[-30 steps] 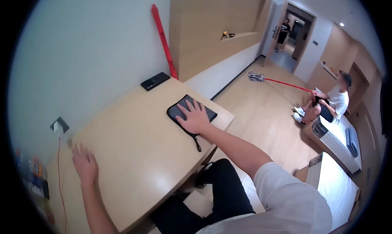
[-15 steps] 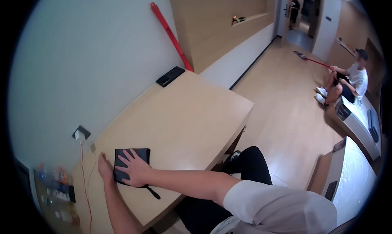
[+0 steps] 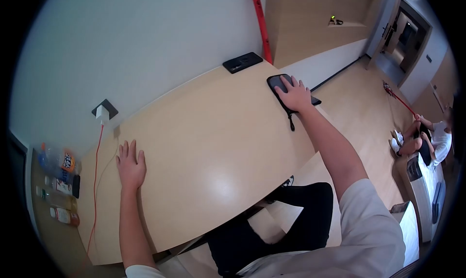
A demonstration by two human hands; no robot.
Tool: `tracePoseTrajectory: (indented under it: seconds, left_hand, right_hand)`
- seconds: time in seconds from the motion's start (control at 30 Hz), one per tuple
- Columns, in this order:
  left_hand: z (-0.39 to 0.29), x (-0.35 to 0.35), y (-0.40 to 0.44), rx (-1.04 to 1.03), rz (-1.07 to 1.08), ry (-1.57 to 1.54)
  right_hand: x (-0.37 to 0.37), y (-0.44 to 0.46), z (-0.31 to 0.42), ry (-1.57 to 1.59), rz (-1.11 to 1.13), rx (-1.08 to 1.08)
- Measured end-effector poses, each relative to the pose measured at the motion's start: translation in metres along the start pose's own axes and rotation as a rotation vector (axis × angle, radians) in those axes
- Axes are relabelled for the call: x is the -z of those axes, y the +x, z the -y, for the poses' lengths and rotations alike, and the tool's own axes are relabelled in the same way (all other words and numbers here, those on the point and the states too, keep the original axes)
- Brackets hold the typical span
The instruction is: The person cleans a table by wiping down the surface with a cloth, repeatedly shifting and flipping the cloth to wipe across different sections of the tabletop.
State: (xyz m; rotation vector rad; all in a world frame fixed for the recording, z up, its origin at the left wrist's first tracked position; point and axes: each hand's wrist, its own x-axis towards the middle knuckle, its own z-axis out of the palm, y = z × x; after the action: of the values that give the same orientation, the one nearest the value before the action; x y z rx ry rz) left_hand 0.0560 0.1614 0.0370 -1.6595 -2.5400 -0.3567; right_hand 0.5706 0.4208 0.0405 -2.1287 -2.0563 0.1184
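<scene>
A flat black zip pouch with a short wrist strap lies at the far right end of the wooden table. My right hand rests flat over it, fingers spread, hiding much of its top. My left hand lies on the tabletop at the left, holding nothing, its fingers stretched out beside a thin cable. Against the wall, left of the pouch, sits a black rectangular object, apart from both hands.
A white charger with a red cable is plugged into the wall. Several drink bottles stand at the left. A red pole leans behind the table. At the right, a seated person holds a red-handled tool.
My right hand and the pouch have moved from the table's left part to its far right end. My left hand now lies flat, apart from the pouch. The view has shifted.
</scene>
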Motion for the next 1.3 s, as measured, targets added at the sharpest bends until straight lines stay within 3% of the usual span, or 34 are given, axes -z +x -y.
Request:
tracePoseTrajectory:
  seconds: [0.13,0.3,0.43,0.53,0.67,0.83,0.97,1.3]
  left_hand:
    - [0.003,-0.002,0.002,0.021,0.014,-0.016]
    - [0.023,-0.020,0.011,0.016,0.001,-0.074]
    - [0.031,-0.019,0.013,0.020,-0.006,-0.147]
    - [0.048,-0.031,0.020,0.011,-0.027,-0.209]
    - [0.043,-0.026,0.014,-0.007,-0.021,-0.145]
    - [0.029,-0.019,0.011,-0.012,-0.040,-0.093]
    - [0.027,-0.015,0.010,-0.011,-0.044,-0.067]
    - [0.027,-0.013,0.008,-0.012,-0.028,-0.072]
  right_hand:
    - [-0.020,0.024,0.056,-0.032,-0.035,0.048]
    - [-0.050,-0.040,0.194,0.062,-0.112,0.523]
    - [-0.052,-0.148,0.283,0.181,0.091,0.854]
    - [-0.040,-0.201,0.299,0.201,0.217,1.018]
    - [-0.041,-0.164,0.267,0.208,0.172,0.943]
    - [-0.036,-0.039,0.146,0.108,-0.034,0.592]
    - [-0.019,0.027,0.068,0.021,0.031,0.338]
    - [-0.018,0.071,0.063,-0.017,0.037,0.186]
